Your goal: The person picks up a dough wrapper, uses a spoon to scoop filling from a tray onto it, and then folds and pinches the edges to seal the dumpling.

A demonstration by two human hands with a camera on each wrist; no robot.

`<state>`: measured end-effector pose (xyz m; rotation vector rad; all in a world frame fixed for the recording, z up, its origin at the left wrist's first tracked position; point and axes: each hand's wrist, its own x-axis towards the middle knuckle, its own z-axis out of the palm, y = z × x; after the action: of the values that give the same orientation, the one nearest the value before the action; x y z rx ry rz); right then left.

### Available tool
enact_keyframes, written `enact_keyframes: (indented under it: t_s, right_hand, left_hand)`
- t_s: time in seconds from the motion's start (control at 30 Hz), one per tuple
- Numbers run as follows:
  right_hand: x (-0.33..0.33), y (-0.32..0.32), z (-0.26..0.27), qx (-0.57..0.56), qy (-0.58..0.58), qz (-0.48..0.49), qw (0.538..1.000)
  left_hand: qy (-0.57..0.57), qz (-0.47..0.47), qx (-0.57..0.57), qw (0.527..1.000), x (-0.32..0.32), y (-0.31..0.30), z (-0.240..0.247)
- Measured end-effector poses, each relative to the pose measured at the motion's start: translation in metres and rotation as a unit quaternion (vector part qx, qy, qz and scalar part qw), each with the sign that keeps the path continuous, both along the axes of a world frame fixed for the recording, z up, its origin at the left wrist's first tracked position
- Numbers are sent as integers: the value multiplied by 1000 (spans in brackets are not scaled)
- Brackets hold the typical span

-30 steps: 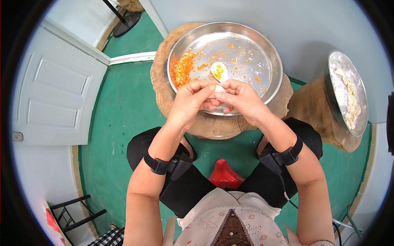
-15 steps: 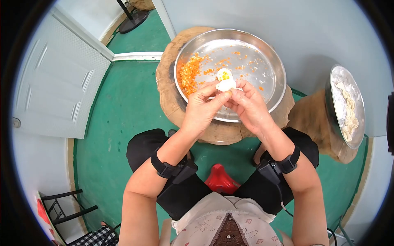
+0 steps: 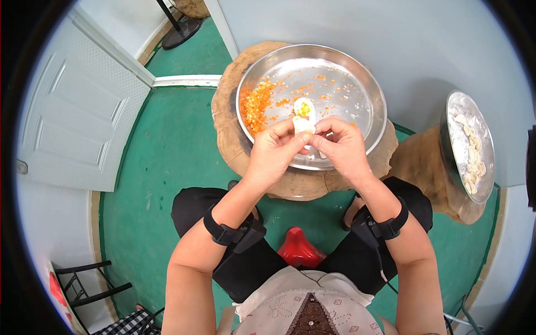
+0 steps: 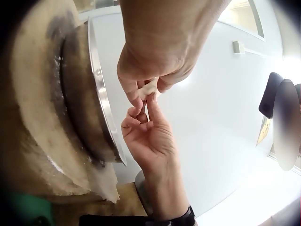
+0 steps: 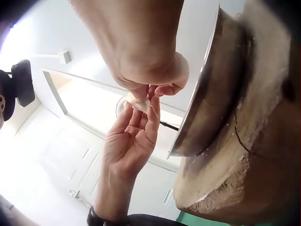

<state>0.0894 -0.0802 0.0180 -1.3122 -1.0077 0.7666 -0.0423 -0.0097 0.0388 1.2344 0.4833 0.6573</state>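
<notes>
Over the metal tray (image 3: 360,89), left hand (image 3: 273,149) and right hand (image 3: 344,148) pinch dough (image 3: 303,125).

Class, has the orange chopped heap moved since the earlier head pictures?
No: judged against the metal pan, the orange heap still lies at its left side.

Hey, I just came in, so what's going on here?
A person's left hand and right hand pinch a small piece of white dough above a big metal pan. Chopped orange and yellow food is heaped at the pan's left side, and a white spoon holding some of it lies just beyond the hands. Off to the right, shaped dumplings sit in a second pan.
</notes>
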Motion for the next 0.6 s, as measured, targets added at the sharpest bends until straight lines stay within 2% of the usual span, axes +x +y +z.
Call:
enact_keyframes:
  t_s: [0.07,0.17,0.27,0.47,0.6]
  right_hand:
    - [5,-2,9,-23,-50,29,998]
    - [12,-3,16,-103,19,11,994]
    - [14,-1,14,-42,80,-2,996]
    - [0,-3,18,-79,-1,37,996]
    - [-5,-3,14,-85,87,64,990]
  left_hand:
    - [12,4,-9,1000,-1,2,-1]
    - [22,16,-18,999,0,4,-5]
    - [32,28,-17,999,0,5,-9]
    - [44,44,-26,998,1,8,-15]
    - [54,84,-27,995,4,4,-10]
